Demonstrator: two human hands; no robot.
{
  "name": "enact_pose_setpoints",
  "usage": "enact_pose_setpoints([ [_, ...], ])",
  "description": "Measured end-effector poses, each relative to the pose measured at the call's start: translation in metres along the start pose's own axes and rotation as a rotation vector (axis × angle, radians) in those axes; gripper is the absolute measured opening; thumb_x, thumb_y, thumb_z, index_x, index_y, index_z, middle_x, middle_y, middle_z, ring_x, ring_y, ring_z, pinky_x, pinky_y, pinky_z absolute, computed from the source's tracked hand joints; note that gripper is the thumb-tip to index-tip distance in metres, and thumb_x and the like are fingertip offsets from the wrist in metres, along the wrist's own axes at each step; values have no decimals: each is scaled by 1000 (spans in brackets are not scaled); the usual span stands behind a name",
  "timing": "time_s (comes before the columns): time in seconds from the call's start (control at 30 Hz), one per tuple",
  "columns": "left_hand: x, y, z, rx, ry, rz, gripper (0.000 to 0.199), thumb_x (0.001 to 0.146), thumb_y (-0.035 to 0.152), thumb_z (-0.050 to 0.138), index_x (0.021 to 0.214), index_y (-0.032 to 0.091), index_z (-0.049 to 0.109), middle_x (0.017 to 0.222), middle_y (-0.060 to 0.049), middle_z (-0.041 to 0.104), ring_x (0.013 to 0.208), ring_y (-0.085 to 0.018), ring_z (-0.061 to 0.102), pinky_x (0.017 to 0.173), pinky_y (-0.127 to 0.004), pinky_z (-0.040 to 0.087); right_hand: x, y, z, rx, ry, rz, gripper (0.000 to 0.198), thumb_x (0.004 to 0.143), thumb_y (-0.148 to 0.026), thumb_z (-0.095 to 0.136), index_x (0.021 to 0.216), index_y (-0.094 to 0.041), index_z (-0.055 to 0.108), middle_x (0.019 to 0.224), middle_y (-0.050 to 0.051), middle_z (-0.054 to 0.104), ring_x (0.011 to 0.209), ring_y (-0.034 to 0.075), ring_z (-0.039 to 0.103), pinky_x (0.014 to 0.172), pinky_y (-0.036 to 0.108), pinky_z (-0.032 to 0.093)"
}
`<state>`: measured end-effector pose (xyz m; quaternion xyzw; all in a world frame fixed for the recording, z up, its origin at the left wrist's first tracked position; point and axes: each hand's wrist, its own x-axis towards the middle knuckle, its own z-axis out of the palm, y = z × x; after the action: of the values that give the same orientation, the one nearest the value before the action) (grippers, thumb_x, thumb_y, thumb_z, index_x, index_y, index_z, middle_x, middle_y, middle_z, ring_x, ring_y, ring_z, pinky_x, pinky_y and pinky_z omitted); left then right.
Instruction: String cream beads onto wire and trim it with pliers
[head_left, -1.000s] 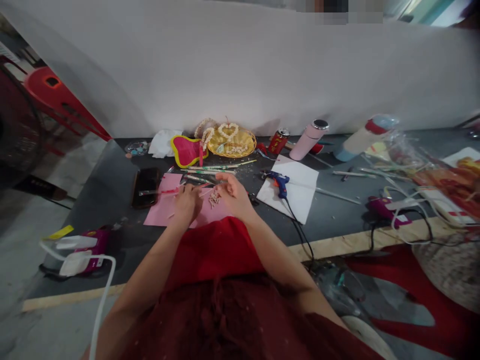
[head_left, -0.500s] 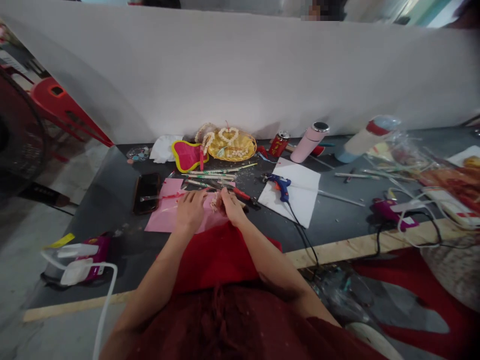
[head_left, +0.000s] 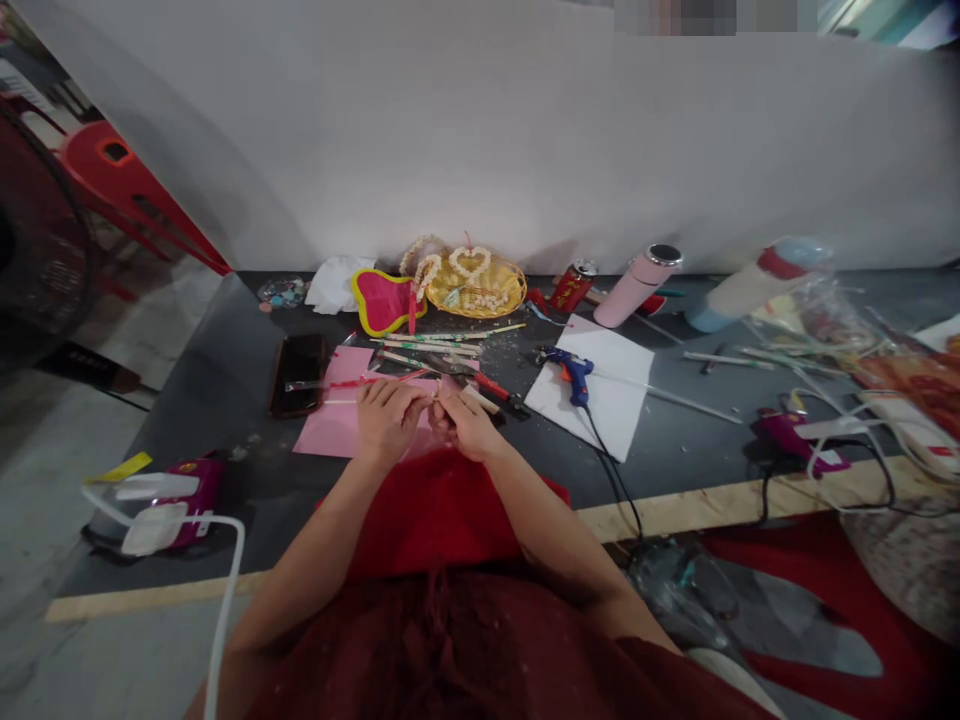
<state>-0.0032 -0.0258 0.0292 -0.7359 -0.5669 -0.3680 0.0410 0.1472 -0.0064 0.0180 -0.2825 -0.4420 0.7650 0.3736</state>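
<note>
My left hand [head_left: 390, 422] is closed in a pinch, thumb and forefinger on a thin pale stick [head_left: 341, 401] that sticks out to its left. My right hand [head_left: 466, 424] is closed, its fingertips meeting the left ones around a small beige piece mostly hidden by the fingers. Under both hands lies a pink sheet [head_left: 319, 432], with a red cloth nearer me. Just beyond are red-handled pliers [head_left: 491, 386], several patterned sticks [head_left: 435, 348] and a red strip in clear wrap [head_left: 341, 384].
A blue glue gun [head_left: 574, 372] rests on white board [head_left: 626, 400]. Behind stand a yellow basket [head_left: 517, 292] with a beaded heart [head_left: 471, 263], a red can [head_left: 574, 288] and a pink flask [head_left: 637, 287]. A phone [head_left: 298, 375] and purple power strip [head_left: 191, 500] lie left.
My hands have come together, fingertips meeting. A thin pale stick now shows beside my left hand. The beige piece, plainer before near my right hand, is now mostly covered. The view shifted slightly.
</note>
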Motion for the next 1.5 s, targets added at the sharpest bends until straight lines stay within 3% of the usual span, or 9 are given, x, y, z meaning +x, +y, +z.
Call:
enact_pose_setpoints([
  [0.3,-5,8,2,-169,84,-123,33,90,46,48,76,20,65,77,-3,68,77,-18,58,78,-34,39,-5,-4,11,184,-72,3,42,83,-55,56,66,-20,41,56,-7,35,46,6,26,45,19,19],
  [0.43,-5,2,4,-285,187,-234,29,91,42,49,81,18,62,77,-2,64,74,-15,57,73,-29,42,-5,-8,8,216,-56,-107,38,86,-52,54,69,-21,41,59,-7,36,47,6,26,46,19,23],
  [0.53,-4,-4,3,-273,225,-237,25,90,39,51,85,18,62,80,-3,64,78,-16,58,75,-29,43,-1,-5,0,18,11,-180,37,87,-54,50,71,-21,46,60,-5,42,48,7,33,48,21,27],
  [0.63,-4,-5,4,-281,199,-202,20,91,34,49,90,19,63,85,-4,66,83,-16,59,77,-30,45,3,0,-7,-433,175,-309,33,90,-50,46,78,-20,53,66,-2,52,56,10,45,56,24,37],
  [0.73,-5,-3,7,-290,154,-169,17,91,30,50,92,19,63,88,-4,67,85,-15,60,77,-29,46,5,3,-14,-897,271,-415,24,92,-38,46,88,-20,61,80,3,62,76,15,55,74,28,43],
  [0.93,-5,-7,12,-210,133,-134,15,90,28,52,92,18,63,86,-4,68,83,-16,61,77,-29,46,7,4,-30,-1461,284,-347,26,90,-17,45,105,-15,66,101,11,65,100,22,52,93,36,39],
  [1.2,-6,-10,14,-174,79,-131,13,89,26,54,92,19,64,86,-4,69,80,-17,60,77,-31,45,8,6,-32,-1472,242,-304,40,86,-6,40,119,-16,61,109,9,64,105,21,52,98,34,39],
  [1.33,-7,-11,14,-168,61,-161,14,88,27,54,92,20,65,87,-4,68,81,-17,60,78,-32,44,7,0,-34,-1410,299,-294,39,86,-8,39,117,-17,61,114,9,62,106,19,54,96,30,41],
  [1.5,-7,-13,14,-161,27,-181,16,89,28,53,95,21,66,89,-4,69,83,-18,60,80,-32,43,0,-10,-32,-1458,346,-182,32,86,-12,42,109,-19,63,107,7,64,101,18,59,90,27,43],
])
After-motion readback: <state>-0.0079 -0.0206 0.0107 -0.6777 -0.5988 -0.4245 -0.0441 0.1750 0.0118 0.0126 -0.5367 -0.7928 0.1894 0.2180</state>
